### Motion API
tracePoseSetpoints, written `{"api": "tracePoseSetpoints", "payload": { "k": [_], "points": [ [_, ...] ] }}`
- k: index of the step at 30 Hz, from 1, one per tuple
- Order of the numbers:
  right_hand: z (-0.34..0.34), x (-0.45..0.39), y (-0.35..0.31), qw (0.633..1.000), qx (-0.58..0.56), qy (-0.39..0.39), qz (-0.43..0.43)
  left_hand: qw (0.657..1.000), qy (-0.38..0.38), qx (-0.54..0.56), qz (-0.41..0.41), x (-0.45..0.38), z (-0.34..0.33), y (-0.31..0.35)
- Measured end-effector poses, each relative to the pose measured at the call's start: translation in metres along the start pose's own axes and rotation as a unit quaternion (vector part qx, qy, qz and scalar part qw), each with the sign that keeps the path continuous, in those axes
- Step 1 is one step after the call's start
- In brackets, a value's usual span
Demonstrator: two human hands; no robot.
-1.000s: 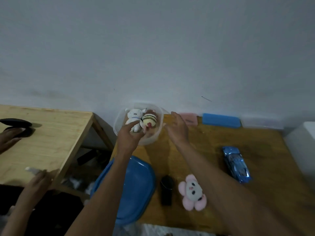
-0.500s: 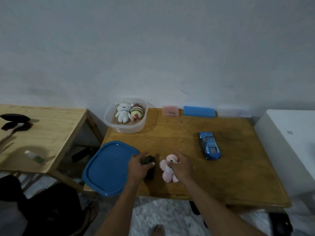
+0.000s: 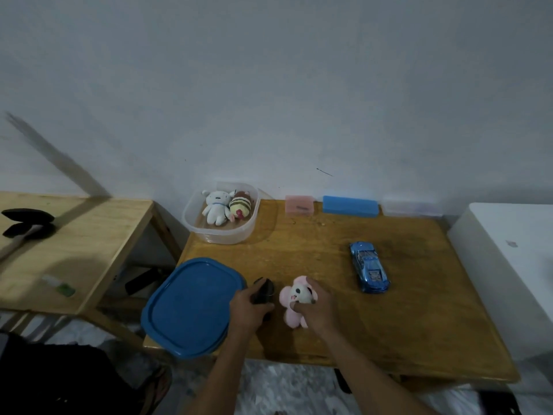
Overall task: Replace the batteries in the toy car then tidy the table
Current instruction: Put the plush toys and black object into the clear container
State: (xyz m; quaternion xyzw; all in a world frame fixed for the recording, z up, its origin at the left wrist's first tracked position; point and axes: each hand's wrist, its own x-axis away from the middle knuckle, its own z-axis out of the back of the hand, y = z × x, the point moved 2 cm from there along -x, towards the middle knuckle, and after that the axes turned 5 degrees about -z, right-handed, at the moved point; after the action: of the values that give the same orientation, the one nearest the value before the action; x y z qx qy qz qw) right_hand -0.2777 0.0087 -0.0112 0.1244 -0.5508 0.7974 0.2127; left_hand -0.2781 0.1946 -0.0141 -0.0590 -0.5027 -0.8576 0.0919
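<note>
Tidying underway | hands brought down from tub (image 3: 220, 215) a second ago | left hand (image 3: 246, 310) curled round dark object (image 3: 263, 292), possibly a remote | pink plush (image 3: 294, 301) gripped by right hand (image 3: 317, 310) | toy car (image 3: 369, 266) left untouched, well right.

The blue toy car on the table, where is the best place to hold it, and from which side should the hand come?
Pinch the blue toy car across its narrow middle, coming from above with the right hand. It stands on its wheels, long axis pointing roughly away from the person, with its two long sides free, so thumb and fingers probably fit there.
</note>
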Motion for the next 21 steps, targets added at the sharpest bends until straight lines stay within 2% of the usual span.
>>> {"api": "tracePoseSetpoints", "payload": {
  "k": [5,9,14,21],
  "points": [
    [0.006,-0.002,-0.043,0.996,-0.056,-0.035,0.051,0.98,0.024,0.197,-0.005,-0.008,0.024,0.023],
    [-0.003,-0.009,-0.096,0.989,-0.087,-0.08,0.087,0.964,0.037,0.26,-0.048,-0.024,0.059,0.043],
    [-0.033,-0.032,-0.148,0.982,-0.121,-0.082,0.122,0.952,0.032,0.287,-0.097,-0.062,0.105,0.059],
    [-0.086,-0.084,-0.204,0.978,-0.132,-0.079,0.137,0.96,0.033,0.257,-0.108,-0.138,0.165,0.052]
  ]
}}
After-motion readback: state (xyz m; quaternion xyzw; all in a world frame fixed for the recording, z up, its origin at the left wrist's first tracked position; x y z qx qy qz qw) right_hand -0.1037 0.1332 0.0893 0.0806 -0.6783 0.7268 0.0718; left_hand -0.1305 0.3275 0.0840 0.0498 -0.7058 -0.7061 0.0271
